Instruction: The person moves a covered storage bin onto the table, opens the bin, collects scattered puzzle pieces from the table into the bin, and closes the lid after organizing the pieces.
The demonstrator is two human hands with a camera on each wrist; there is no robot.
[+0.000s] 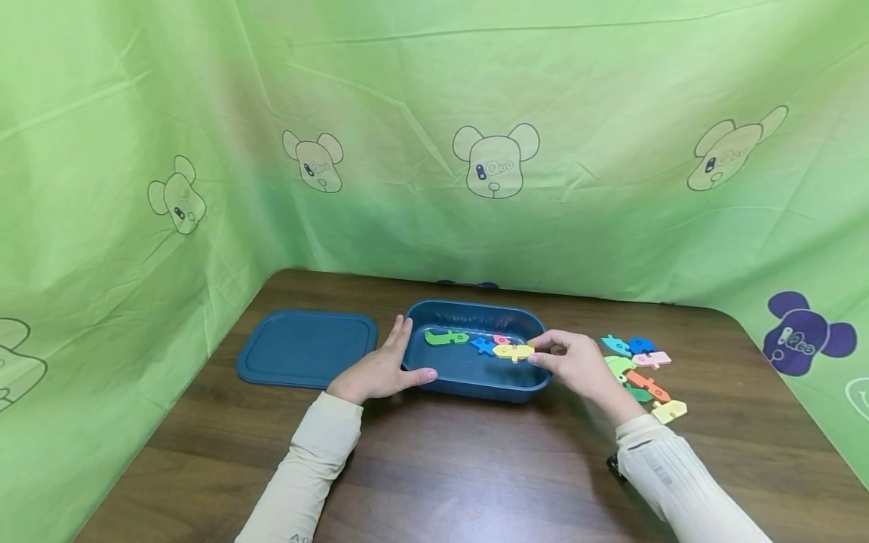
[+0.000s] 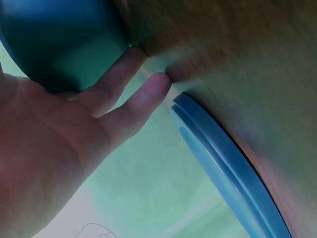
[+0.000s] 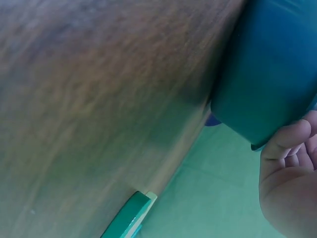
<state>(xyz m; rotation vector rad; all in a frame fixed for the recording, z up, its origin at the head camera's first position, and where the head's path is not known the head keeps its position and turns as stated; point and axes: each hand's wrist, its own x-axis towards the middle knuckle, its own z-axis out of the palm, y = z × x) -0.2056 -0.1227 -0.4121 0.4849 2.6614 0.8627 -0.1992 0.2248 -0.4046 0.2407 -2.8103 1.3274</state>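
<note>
Pinches a yellow piece [image 1: 509,351] over the blue box [image 1: 475,388] with the right hand [image 1: 577,363], touching that box's left end with spread-fingered left hand [image 1: 382,369].

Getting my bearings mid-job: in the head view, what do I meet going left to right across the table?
Blue lid, left hand, boxed green piece, boxed blue piece, held yellow piece, right hand, loose pale yellow piece.

The left hand [image 1: 383,369] rests against the left end of a blue box [image 1: 489,391] while the right hand [image 1: 577,365] pinches a yellow piece [image 1: 511,351] near a blue piece [image 1: 483,346], its height unclear.
</note>
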